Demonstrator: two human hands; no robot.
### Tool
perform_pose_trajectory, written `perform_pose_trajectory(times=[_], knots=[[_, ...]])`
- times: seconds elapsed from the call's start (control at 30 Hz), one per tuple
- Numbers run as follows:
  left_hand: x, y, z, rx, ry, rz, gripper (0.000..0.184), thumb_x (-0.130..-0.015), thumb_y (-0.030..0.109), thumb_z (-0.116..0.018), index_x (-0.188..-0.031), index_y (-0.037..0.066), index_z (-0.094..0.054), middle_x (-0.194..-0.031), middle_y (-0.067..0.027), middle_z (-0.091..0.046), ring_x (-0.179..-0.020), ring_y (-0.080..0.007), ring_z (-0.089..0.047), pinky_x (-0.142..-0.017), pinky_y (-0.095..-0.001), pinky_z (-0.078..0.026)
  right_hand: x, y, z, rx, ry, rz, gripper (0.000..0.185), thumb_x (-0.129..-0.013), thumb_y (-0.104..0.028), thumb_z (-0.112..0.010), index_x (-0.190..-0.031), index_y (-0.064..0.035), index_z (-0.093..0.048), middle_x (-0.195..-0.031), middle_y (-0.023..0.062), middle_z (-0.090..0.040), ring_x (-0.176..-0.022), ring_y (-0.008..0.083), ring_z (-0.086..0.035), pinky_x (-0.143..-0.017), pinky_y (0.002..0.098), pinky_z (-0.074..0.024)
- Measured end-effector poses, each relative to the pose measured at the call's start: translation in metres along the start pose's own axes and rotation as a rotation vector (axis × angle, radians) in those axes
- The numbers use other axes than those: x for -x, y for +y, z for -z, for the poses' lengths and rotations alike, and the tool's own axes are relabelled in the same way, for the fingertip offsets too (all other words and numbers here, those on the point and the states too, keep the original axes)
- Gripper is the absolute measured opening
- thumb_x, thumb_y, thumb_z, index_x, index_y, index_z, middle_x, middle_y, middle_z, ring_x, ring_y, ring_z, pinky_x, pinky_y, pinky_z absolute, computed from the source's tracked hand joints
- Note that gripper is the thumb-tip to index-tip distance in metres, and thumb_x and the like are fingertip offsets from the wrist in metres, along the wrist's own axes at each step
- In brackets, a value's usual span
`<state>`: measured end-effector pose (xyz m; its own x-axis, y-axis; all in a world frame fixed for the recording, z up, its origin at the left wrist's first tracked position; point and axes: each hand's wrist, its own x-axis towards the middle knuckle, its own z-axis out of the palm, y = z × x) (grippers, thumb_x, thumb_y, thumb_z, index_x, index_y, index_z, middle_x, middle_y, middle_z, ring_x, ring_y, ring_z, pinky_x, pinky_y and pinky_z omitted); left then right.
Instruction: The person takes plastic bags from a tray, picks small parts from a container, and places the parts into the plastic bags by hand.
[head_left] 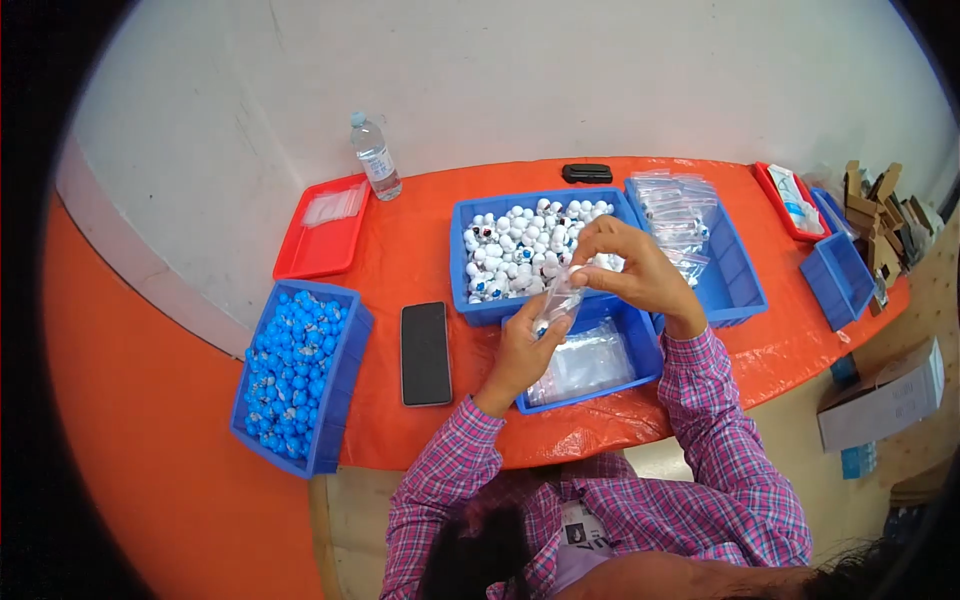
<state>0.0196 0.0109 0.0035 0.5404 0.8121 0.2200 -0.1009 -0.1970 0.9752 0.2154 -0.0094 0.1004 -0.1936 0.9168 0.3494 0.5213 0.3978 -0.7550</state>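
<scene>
My left hand (523, 352) is closed around the lower part of a small clear plastic zip bag (562, 300), which has a white and blue piece inside. At the bag's upper end, the thumb and fingertips of my right hand (640, 268) are pinched together. A whitish spot shows at those fingertips; I cannot tell whether it is a ball or the bag's edge. Behind the hands is a blue bin (458, 250) of small white balls (520, 240), some with coloured marks. Under the hands, a smaller blue bin (648, 350) holds flat clear bags (585, 362).
A blue bin (325, 440) of blue balls (295, 370) and a phone (426, 354) lie left. Farther back are a red tray (290, 255), a water bottle (376, 160) and a black object (587, 174). Rightward stand a blue bin (735, 285) with filled bags (675, 210) and cardboard pieces (880, 220).
</scene>
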Motion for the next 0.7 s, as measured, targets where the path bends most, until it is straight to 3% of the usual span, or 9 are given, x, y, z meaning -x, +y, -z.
perform_pose_trajectory(times=[0.17,0.27,0.37,0.53,0.67,0.7], knots=[[0.001,0.005,0.004,0.067,-0.015,0.02,0.038,-0.092,0.012,-0.061,-0.127,0.0,-0.051,-0.108,-0.0141,-0.065,-0.09,-0.02,-0.065,-0.067,-0.0251,-0.055,-0.007,0.008,-0.014,0.05,0.072,0.142,0.016,-0.08,-0.019,-0.074,-0.089,-0.0056,-0.072,-0.121,0.012,-0.059,-0.108,0.0256,-0.057,-0.084,0.032,-0.0462],[0.001,0.004,0.004,0.085,-0.003,0.027,0.038,-0.093,0.013,-0.06,-0.128,0.001,-0.051,-0.107,-0.0133,-0.066,-0.089,-0.0192,-0.065,-0.067,-0.0244,-0.054,-0.008,0.011,-0.01,0.031,0.112,0.085,0.018,-0.081,-0.021,-0.073,-0.089,-0.0049,-0.071,-0.121,0.0118,-0.059,-0.106,0.0261,-0.058,-0.082,0.0319,-0.0472],[0.002,0.004,0.004,0.117,0.016,0.027,0.038,-0.094,0.015,-0.059,-0.129,0.001,-0.051,-0.107,-0.0124,-0.066,-0.089,-0.0184,-0.065,-0.068,-0.0237,-0.053,-0.011,0.021,-0.004,0.162,0.29,0.098,0.015,-0.081,-0.019,-0.072,-0.089,-0.006,-0.072,-0.116,0.0087,-0.062,-0.102,0.0239,-0.059,-0.079,0.0329,-0.0483],[0.0,0.009,0.007,0.23,0.05,0.089,0.043,-0.095,0.018,-0.058,-0.133,0.003,-0.046,-0.111,-0.0141,-0.065,-0.094,-0.0209,-0.066,-0.067,-0.0232,-0.052,-0.025,0.039,0.011,0.388,0.251,-0.155,0.016,-0.081,-0.019,-0.069,-0.093,-0.0094,-0.073,-0.109,0.0088,-0.067,-0.096,0.0288,-0.061,-0.072,0.0338,-0.0495],[0.001,0.012,0.008,0.272,0.074,0.04,0.043,-0.096,0.02,-0.057,-0.135,0.004,-0.047,-0.11,-0.0133,-0.065,-0.094,-0.0208,-0.066,-0.068,-0.0217,-0.05,-0.046,0.069,0.007,0.786,-0.151,-0.244,0.017,-0.08,-0.017,-0.07,-0.096,-0.0117,-0.072,-0.102,0.0041,-0.067,-0.092,0.0251,-0.061,-0.073,0.0352,-0.0473],[0.001,0.009,0.009,0.272,0.076,0.038,0.043,-0.096,0.02,-0.057,-0.135,0.004,-0.047,-0.11,-0.0133,-0.065,-0.094,-0.0208,-0.066,-0.068,-0.0217,-0.05,-0.047,0.07,0.004,0.787,-0.152,-0.242,0.017,-0.08,-0.017,-0.07,-0.096,-0.0117,-0.072,-0.102,0.0041,-0.067,-0.092,0.0251,-0.061,-0.073,0.0352,-0.0473]])
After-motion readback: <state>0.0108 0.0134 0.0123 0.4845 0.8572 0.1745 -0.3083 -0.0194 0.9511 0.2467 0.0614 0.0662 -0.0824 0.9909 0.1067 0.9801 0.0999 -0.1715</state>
